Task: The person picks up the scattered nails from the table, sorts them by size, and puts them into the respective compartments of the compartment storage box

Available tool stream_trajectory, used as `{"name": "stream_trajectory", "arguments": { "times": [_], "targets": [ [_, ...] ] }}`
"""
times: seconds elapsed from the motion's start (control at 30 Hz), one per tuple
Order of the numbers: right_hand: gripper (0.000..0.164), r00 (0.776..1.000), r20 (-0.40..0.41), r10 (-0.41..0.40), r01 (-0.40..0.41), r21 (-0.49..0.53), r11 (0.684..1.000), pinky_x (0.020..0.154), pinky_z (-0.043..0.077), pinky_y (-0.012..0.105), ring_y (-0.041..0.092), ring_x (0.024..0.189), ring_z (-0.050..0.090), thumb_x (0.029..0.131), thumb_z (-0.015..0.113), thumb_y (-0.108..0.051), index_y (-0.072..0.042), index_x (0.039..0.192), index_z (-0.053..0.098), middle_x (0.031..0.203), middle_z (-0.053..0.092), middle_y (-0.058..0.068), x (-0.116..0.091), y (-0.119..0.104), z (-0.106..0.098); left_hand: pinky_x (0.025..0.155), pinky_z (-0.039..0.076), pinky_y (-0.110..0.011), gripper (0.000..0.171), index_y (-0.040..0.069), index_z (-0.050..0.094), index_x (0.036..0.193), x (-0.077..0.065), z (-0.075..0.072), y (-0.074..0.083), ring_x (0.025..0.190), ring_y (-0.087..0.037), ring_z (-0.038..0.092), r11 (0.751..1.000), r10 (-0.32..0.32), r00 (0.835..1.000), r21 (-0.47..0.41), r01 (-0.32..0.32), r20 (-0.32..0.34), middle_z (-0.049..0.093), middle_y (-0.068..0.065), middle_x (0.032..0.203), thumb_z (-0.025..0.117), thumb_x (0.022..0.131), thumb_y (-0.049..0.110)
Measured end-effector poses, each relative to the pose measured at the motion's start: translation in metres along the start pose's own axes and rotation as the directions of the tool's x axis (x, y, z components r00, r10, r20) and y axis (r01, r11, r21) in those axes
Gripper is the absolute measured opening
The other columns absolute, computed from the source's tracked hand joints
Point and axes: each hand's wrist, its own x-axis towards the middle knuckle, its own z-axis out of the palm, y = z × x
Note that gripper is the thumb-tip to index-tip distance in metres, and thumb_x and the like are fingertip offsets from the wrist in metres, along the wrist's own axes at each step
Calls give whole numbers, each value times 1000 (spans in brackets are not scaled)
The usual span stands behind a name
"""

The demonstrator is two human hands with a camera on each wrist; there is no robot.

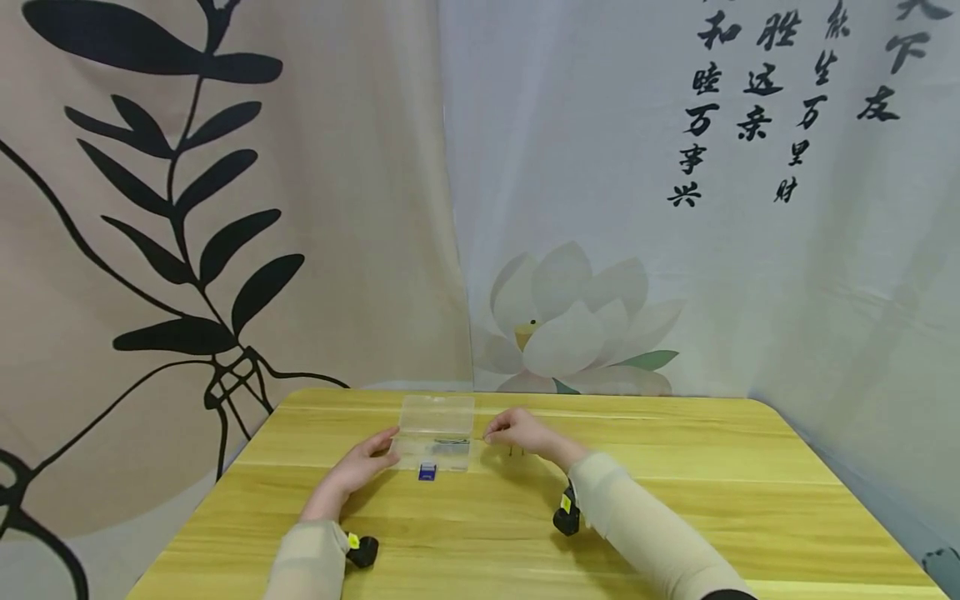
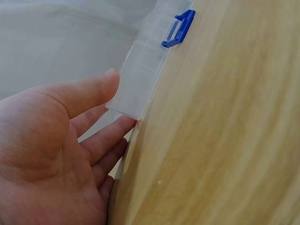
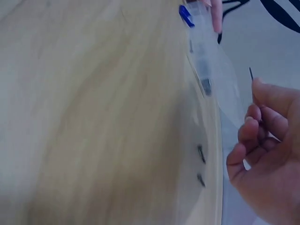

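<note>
A clear plastic compartment box (image 1: 408, 457) with a blue latch (image 1: 427, 472) lies on the table, its transparent lid (image 1: 438, 414) raised at the back. My left hand (image 1: 362, 467) touches the box's left end, thumb and fingers fairly straight and spread. To the right of the box, my right hand (image 1: 522, 431) is raised above the table. Between its thumb and finger it pinches a thin dark nail-like piece (image 3: 251, 74), pointing up in the right wrist view. Thin dark pieces (image 1: 452, 442) lie inside the box on its right side.
Two small dark nail-like pieces, one nearer the box (image 3: 201, 153) and one farther off (image 3: 200, 180), lie on the wooden table (image 1: 480, 542) under my right hand. A printed cloth (image 1: 360, 208) hangs behind the table's back edge.
</note>
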Motion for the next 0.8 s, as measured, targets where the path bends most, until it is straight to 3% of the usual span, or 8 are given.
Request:
{"name": "stream_trajectory", "arguments": {
  "times": [0.13,0.27,0.8],
  "targets": [
    [12,1000,-5,-19,19,-34,999,61,47,29,10,72,54,93,65,-13,-3,96,72,89,68,-1,7,-3,11,106,27,-61,56,6,37,150,0,-1,0,134,-46,33,1000,1,1000,-1,-1,2,38,-30,145,58,98,16],
    [11,998,-1,-68,68,-71,995,61,43,23,8,71,52,93,65,-8,0,95,72,91,70,4,13,-6,20,106,27,-62,56,7,36,150,-1,-1,1,134,-47,33,1000,1,1000,1,-1,7,37,-30,146,58,99,17],
    [5,986,-17,-166,161,-147,976,58,39,21,7,68,45,87,68,-2,0,87,73,86,67,1,20,-7,40,107,25,-62,56,7,37,150,0,0,0,135,-46,32,1000,-3,1000,-15,3,2,37,-29,146,57,99,16]
  ]
}}
